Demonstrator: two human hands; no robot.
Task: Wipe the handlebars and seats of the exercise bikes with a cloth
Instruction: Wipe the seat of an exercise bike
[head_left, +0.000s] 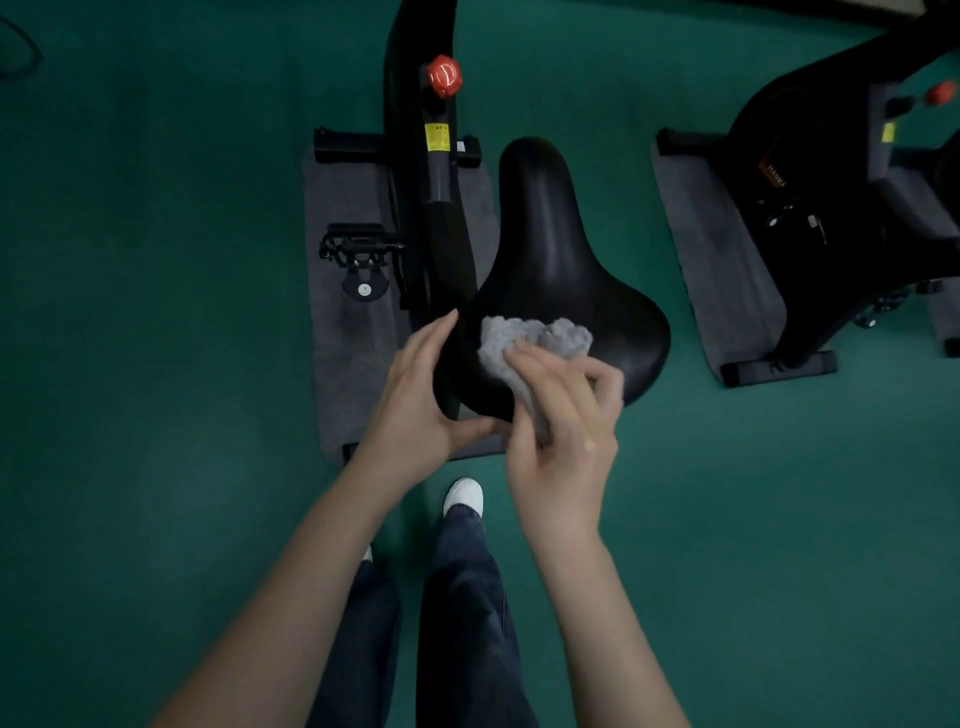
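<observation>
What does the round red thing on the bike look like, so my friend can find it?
Start at the big black seat being wiped with the grey cloth. Look past its narrow nose to the black bike frame. The red knob sits there above a yellow label, bright and lumpy, nearer than the other bike's red knob.

Frame centre: black seat (550, 270), nose toward top of frame; right hand (563, 415) presses a bunched grey cloth (524, 343) on its wide rear; left hand (421, 395) cups the seat's left rear edge; bike frame (415, 156) with red knob (444, 75) upper centre; grey mat (343, 322) beneath; second bike (831, 182) right, on green floor (156, 312).
</observation>
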